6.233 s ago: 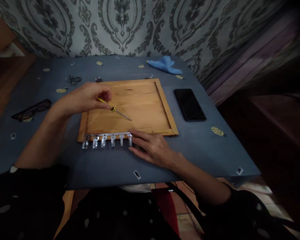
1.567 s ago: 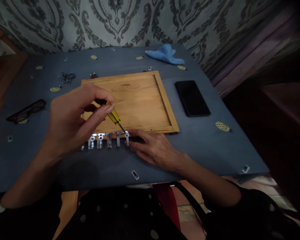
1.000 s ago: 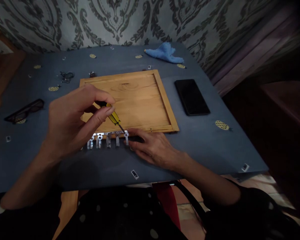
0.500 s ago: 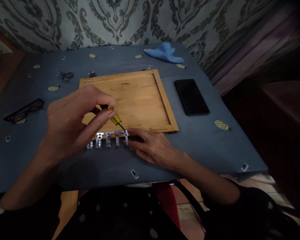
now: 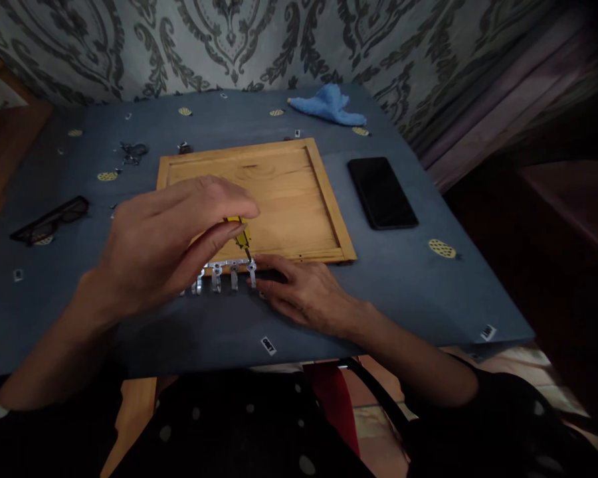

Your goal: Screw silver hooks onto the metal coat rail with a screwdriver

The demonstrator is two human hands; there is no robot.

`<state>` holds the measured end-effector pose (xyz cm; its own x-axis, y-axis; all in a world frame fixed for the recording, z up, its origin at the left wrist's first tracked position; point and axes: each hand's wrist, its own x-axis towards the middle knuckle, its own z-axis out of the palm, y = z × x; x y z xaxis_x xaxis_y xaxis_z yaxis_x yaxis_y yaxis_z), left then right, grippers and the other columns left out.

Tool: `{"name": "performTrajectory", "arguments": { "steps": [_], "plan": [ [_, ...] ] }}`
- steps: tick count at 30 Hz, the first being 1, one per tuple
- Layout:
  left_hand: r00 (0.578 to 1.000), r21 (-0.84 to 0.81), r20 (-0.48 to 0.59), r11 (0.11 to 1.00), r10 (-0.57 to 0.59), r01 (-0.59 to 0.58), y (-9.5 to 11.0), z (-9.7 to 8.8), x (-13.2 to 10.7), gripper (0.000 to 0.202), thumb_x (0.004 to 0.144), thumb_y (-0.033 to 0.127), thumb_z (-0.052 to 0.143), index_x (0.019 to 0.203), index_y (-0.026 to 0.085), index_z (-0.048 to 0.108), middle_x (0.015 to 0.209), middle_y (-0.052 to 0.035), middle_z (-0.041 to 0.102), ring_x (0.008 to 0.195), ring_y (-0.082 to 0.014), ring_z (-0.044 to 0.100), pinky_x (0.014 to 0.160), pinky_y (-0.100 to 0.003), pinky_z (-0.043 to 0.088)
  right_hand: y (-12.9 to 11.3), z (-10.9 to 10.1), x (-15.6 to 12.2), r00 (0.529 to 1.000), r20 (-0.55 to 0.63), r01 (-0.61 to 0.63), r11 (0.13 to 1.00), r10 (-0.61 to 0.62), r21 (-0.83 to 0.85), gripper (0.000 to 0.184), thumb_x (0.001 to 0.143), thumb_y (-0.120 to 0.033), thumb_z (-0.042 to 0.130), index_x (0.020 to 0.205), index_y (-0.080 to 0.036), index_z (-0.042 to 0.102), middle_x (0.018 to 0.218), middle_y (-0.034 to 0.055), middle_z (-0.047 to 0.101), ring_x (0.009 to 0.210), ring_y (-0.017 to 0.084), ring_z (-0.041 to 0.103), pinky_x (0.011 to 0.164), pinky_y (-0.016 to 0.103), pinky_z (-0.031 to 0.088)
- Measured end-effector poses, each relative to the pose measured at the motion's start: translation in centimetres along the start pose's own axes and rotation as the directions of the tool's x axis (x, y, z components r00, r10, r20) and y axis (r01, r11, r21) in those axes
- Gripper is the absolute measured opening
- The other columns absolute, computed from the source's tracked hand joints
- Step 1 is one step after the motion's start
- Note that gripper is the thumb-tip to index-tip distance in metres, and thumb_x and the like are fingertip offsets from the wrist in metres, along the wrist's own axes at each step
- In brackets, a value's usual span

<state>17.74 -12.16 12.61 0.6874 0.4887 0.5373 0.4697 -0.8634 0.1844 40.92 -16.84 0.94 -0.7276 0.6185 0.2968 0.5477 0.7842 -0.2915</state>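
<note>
My left hand (image 5: 179,239) is closed around the handle of a yellow and black screwdriver (image 5: 242,236). The tool's tip points down at the rightmost hook of a silver metal hook rack (image 5: 234,267). That rack lies along the near edge of a framed wooden board (image 5: 279,206), its several hooks hanging toward me. My right hand (image 5: 306,292) rests at the rack's right end, thumb and fingers closed about the end hook. My left hand hides part of the board and the rack's left end.
A black phone (image 5: 383,192) lies right of the board, with a blue cloth (image 5: 329,106) at the back. Dark-framed glasses (image 5: 52,220) and small dark metal pieces (image 5: 133,153) lie to the left. The blue tablecloth (image 5: 403,299) ends at the near table edge.
My left hand has shifted right and turned over the screwdriver, which now stands more upright, its tip still at the end hook. My right hand and the board stay put.
</note>
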Motion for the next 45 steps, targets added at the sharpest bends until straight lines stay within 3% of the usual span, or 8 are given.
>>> {"name": "performTrajectory", "arguments": {
  "steps": [8, 11, 14, 18, 22, 28, 35, 45],
  "plan": [
    [1.000, -0.006, 0.019, 1.000, -0.015, 0.015, 0.2, -0.1, 0.1, 0.017, 0.098, 0.019, 0.054, 0.109, 0.024, 0.066, 0.105, -0.0006, 0.076, 0.101, -0.0157, 0.073, 0.090, -0.026, 0.058, 0.0, 0.0, 0.2, 1.000, 0.001, 0.000, 1.000, 0.000, 0.006, 0.029, 0.100, -0.021, 0.052, 0.124, -0.017, 0.069, 0.141, 0.0183, 0.058, 0.102, 0.025, 0.070, 0.070, 0.032, 0.057],
    [0.999, -0.108, -0.033, 0.994, -0.013, 0.009, 0.6, 0.6, 0.2, 0.019, 0.097, 0.015, 0.054, 0.111, 0.020, 0.065, 0.105, -0.0043, 0.074, 0.100, -0.0149, 0.071, 0.091, -0.026, 0.057, 0.0, 0.0, 0.2, 1.000, 0.002, -0.001, 1.000, 0.001, 0.003, 0.029, 0.100, -0.021, 0.051, 0.123, -0.018, 0.069, 0.141, 0.0179, 0.059, 0.104, 0.025, 0.069, 0.069, 0.031, 0.056],
    [0.992, -0.263, -0.048, 0.960, -0.115, 0.098, 1.3, 1.4, 0.4, 0.023, 0.096, 0.011, 0.050, 0.112, 0.022, 0.063, 0.105, -0.0047, 0.071, 0.103, -0.0164, 0.068, 0.089, -0.029, 0.057, 0.0, 0.1, 0.1, 1.000, -0.015, 0.001, 1.000, -0.001, -0.011, 0.030, 0.101, -0.022, 0.050, 0.124, -0.018, 0.069, 0.139, 0.0168, 0.060, 0.103, 0.024, 0.069, 0.067, 0.030, 0.055],
    [0.967, -0.479, 0.001, 0.849, -0.256, 0.225, 2.3, 2.9, 0.6, 0.022, 0.096, 0.010, 0.045, 0.103, 0.024, 0.061, 0.093, -0.0012, 0.066, 0.091, -0.0156, 0.065, 0.082, -0.030, 0.055, 0.0, 0.1, 0.1, 1.000, -0.021, -0.005, 1.000, 0.005, -0.013, 0.030, 0.102, -0.023, 0.048, 0.122, -0.020, 0.070, 0.139, 0.0149, 0.061, 0.101, 0.023, 0.069, 0.065, 0.029, 0.052],
    [0.917, -0.723, 0.053, 0.619, -0.395, 0.308, 2.5, 4.6, 0.7, 0.017, 0.102, 0.030, 0.046, 0.104, 0.026, 0.063, 0.082, -0.0008, 0.057, 0.074, -0.0155, 0.055, 0.069, -0.032, 0.049, -0.1, 0.0, 0.1, 1.000, -0.010, -0.015, 1.000, 0.014, -0.023, 0.030, 0.101, -0.023, 0.048, 0.122, -0.020, 0.071, 0.135, 0.0143, 0.062, 0.096, 0.022, 0.069, 0.063, 0.029, 0.050],
    [0.869, -0.862, 0.035, 0.426, -0.493, 0.277, 2.1, 6.0, 1.7, 0.022, 0.096, 0.044, 0.059, 0.084, 0.025, 0.060, 0.067, 0.0031, 0.046, 0.051, -0.0107, 0.036, 0.047, -0.030, 0.029, 0.0, 0.0, 0.1, 1.000, -0.020, -0.004, 1.000, 0.003, -0.008, 0.030, 0.101, -0.022, 0.050, 0.124, -0.020, 0.069, 0.140, 0.0153, 0.060, 0.099, 0.022, 0.069, 0.063, 0.028, 0.051],
    [0.873, -0.887, 0.108, 0.349, -0.476, 0.301, 2.1, 5.7, 3.1, 0.020, 0.095, 0.038, 0.059, 0.080, 0.024, 0.057, 0.050, 0.0078, 0.032, 0.041, -0.0089, 0.025, 0.043, -0.030, 0.020, 0.0, 0.0, 0.2, 1.000, -0.012, -0.002, 1.000, 0.002, -0.005, 0.030, 0.101, -0.022, 0.048, 0.121, -0.019, 0.071, 0.138, 0.0147, 0.062, 0.102, 0.023, 0.069, 0.067, 0.030, 0.054],
    [0.925, -0.939, 0.183, 0.221, -0.333, 0.265, 1.3, 5.6, 3.2, 0.014, 0.099, 0.025, 0.055, 0.085, 0.021, 0.058, 0.050, 0.0092, 0.035, 0.039, -0.0054, 0.028, 0.040, -0.024, 0.022, 0.0, 0.1, 0.2, 1.000, -0.007, -0.002, 1.000, 0.002, -0.013, 0.030, 0.100, -0.021, 0.050, 0.121, -0.018, 0.071, 0.140, 0.0162, 0.059, 0.096, 0.022, 0.069, 0.064, 0.030, 0.053]
  ]
}}
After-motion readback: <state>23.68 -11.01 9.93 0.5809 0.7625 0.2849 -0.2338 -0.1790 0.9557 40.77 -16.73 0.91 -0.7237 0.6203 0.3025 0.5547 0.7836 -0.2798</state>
